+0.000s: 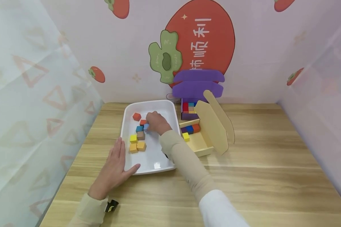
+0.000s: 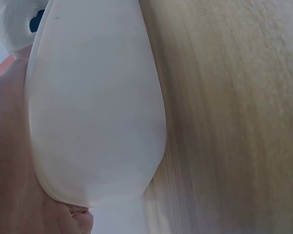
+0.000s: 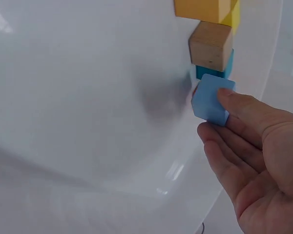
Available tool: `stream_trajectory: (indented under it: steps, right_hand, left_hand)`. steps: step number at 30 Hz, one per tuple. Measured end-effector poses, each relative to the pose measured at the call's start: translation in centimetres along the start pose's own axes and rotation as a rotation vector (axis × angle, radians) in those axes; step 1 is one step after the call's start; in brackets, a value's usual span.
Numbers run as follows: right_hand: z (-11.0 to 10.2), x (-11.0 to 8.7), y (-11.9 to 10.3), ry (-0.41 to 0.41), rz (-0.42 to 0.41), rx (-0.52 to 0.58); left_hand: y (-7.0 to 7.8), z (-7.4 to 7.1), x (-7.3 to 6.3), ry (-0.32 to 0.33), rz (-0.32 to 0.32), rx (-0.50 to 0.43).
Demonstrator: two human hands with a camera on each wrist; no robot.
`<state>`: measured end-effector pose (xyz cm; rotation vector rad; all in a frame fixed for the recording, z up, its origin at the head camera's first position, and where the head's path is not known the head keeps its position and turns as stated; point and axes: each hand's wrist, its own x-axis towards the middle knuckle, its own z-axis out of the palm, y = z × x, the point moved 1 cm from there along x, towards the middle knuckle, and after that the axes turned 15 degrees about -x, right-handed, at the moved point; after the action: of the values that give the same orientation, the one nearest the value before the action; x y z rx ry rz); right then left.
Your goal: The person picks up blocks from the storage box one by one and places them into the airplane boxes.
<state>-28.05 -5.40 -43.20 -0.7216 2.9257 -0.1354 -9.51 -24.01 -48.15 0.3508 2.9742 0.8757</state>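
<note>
Between thumb and fingers my right hand (image 1: 158, 123) pinches a light blue cube (image 3: 212, 100) over the white tray (image 1: 159, 162). Close to it in the right wrist view are a brown wooden cube (image 3: 211, 46) and a teal cube (image 3: 229, 66). Red cubes (image 1: 136, 116), a yellow cube (image 1: 133, 138) and orange cubes (image 1: 141, 146) also lie in the tray's left half. At the tray's near left corner my left hand (image 1: 113, 167) rests along the rim, fingers straight and thumb spread over the near edge. The left wrist view shows the tray's outer wall (image 2: 97, 107) beside that hand.
Right of the tray stands an open cream box (image 1: 200, 145), lid tilted right, with purple, blue, red and yellow cubes (image 1: 186, 136) inside. Behind it, an open purple box (image 1: 190, 116) holds several colored cubes. A printed cloth wall (image 1: 253, 63) rises behind the wooden table (image 1: 261, 170).
</note>
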Motion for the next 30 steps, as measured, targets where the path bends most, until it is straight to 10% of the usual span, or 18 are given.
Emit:
stream_trajectory:
  steps: [16, 30]
  right_hand:
    - [-6.4, -8.2, 4.9, 0.032, -0.046, 0.081]
    - [-4.7, -15.0, 10.2, 0.14, 0.039, 0.084]
  left_hand:
    - [0.0, 0.1, 0.1, -0.02, -0.02, -0.01]
    - [0.1, -0.1, 0.0, -0.018, -0.005, -0.04]
